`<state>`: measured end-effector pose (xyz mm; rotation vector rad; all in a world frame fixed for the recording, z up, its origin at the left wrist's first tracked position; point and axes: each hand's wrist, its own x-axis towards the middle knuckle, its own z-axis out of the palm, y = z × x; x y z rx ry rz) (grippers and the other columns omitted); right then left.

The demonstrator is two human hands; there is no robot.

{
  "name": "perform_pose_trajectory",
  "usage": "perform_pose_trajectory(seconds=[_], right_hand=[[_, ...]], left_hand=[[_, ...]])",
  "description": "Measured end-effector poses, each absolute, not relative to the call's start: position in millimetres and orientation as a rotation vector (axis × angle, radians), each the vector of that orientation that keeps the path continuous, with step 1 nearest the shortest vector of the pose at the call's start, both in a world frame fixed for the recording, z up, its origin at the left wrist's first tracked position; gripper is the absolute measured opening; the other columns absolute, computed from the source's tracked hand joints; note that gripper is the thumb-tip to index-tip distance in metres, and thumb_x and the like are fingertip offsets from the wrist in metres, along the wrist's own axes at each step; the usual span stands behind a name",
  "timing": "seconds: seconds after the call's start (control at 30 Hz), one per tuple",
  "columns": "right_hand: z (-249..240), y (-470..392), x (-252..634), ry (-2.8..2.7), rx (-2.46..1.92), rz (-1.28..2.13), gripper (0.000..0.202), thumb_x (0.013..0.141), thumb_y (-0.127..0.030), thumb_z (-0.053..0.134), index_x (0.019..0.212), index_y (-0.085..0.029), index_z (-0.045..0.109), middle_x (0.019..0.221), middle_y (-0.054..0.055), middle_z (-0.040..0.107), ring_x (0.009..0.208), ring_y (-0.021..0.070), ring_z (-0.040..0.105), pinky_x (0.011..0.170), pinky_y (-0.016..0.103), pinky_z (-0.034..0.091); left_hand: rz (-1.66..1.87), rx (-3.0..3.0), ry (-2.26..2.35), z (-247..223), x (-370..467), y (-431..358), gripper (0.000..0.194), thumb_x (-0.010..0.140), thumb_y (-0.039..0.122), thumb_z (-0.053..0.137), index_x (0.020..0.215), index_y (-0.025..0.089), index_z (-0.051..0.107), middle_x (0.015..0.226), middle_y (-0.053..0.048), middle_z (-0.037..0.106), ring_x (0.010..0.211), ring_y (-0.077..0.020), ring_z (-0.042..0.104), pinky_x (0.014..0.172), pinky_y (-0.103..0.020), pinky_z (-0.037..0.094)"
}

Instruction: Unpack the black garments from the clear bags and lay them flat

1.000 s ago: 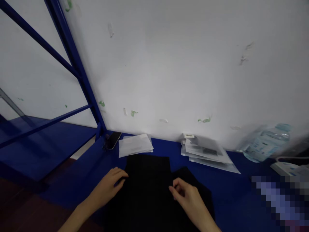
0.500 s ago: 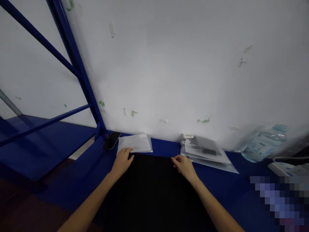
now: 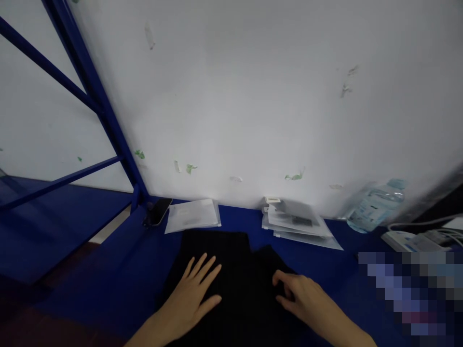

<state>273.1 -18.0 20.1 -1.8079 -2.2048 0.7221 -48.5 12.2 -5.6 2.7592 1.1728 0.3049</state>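
While the black cloth [image 3: 240, 284] is laid out on the blue table [image 3: 133, 260], its far edge is set near the table's back edge, and its near part is cut off at the bottom of the view — the table's front edge is not shown. As far as can be judged, the laying-out is mostly done: a broad panel is seen to lie fairly flat, with a nearly straight far edge. What seems left is on the right, where an angled flap [image 3: 271, 255] is pushed out past the panel; how the layers are folded cannot be told in fabric so dark.

The left hand [image 3: 193, 296] is pressed palm down on the cloth's left part, its fingers spread apart and pointed toward the back edge, with nothing gripped. The right hand [image 3: 306, 294] is brought in from the table's right side and turned inward at the cloth's right border; its thumb and index finger are bent with a gap between their tips, the other fingers are curled behind, and no fold is seen to be clamped.

Along the back edge, a phone [image 3: 161, 212] is placed by the left corner, then white pouches [image 3: 193, 213], clear pouches [image 3: 298, 224] and — farther right — a bottle [image 3: 376, 207]
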Motion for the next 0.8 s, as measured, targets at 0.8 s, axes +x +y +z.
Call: perform_pose_trajectory(seconds=[0.8], right_hand=[[-11, 21, 272, -1.897, -1.726, 0.424, 0.030, 0.090, -0.039, 0.053, 0.114, -0.027, 0.065, 0.097, 0.003, 0.064, 0.078, 0.0182, 0.066, 0.071, 0.029, 0.051]], left_hand=[[0.277, 2.923, 1.192, -23, -52, 17, 0.064, 0.099, 0.043, 0.042, 0.153, 0.030, 0.010, 0.156, -0.004, 0.030, 0.141, -0.0310, 0.031, 0.107, -0.057, 0.038]])
